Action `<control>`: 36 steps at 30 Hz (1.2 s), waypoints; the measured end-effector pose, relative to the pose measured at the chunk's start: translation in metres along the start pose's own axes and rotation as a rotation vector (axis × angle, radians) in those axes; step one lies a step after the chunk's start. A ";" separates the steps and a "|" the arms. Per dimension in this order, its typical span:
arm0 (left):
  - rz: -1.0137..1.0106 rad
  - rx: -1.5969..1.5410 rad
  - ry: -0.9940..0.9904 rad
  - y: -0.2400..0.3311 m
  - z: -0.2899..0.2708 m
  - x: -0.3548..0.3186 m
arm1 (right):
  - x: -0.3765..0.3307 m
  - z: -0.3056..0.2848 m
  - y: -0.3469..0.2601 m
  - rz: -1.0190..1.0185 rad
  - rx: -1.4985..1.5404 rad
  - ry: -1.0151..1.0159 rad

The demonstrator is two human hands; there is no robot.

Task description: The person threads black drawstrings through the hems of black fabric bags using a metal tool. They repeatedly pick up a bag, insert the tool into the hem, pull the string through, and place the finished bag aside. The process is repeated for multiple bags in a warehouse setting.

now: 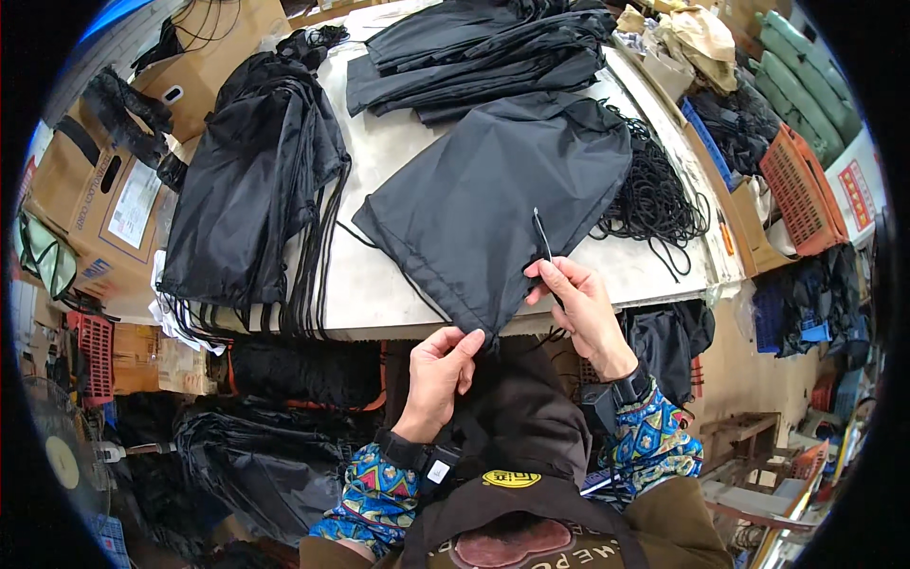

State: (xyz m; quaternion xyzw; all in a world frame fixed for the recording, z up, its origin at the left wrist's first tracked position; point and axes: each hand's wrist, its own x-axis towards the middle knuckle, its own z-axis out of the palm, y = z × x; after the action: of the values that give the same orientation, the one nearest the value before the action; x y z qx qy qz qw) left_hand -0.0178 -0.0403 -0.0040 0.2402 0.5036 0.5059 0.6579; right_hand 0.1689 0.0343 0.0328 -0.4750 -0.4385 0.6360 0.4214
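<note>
A black drawstring bag (483, 194) lies flat on the white table, one corner pointing toward me over the near edge. My left hand (441, 373) is closed, pinching that corner between thumb and fingertips. Above the bag's right side, my right hand (590, 318) grips a thin metal threading needle (541, 232), its narrow looped tip pointing away from me. Something dark, perhaps cord, shows by the right fingertips; I cannot tell what it is. A black cord runs along the bag's left edge. Partly under its right corner sits a heap of black cords (654, 194).
Black bags with hanging cords (251, 180) are piled at the left of the table (379, 294). Folded black fabric pieces (474, 57) are stacked at the far side. Cardboard boxes (114, 199) stand left; an orange crate (801, 185) stands right. Black fabric (265, 465) hangs below.
</note>
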 end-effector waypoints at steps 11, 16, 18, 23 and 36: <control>-0.024 -0.126 -0.244 0.011 0.012 0.001 | -0.015 -0.010 0.001 -0.914 -0.957 0.270; -0.043 -0.263 -0.148 0.019 0.027 0.004 | -0.083 0.001 -0.015 -0.667 -1.206 0.161; -0.050 -0.286 -0.137 0.016 0.029 0.007 | -0.091 0.001 -0.011 -0.638 -1.291 0.118; 0.051 -0.226 -0.110 0.010 0.031 0.007 | -0.097 0.004 -0.013 -0.565 -1.415 0.045; 0.205 -0.173 0.039 0.023 0.025 0.011 | -0.079 0.005 -0.015 -0.633 -1.237 -0.081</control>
State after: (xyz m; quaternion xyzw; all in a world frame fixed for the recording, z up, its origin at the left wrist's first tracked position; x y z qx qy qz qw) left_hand -0.0048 -0.0167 0.0198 0.2230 0.4434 0.6166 0.6111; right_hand 0.1810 -0.0380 0.0667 -0.4531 -0.8532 0.1330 0.2217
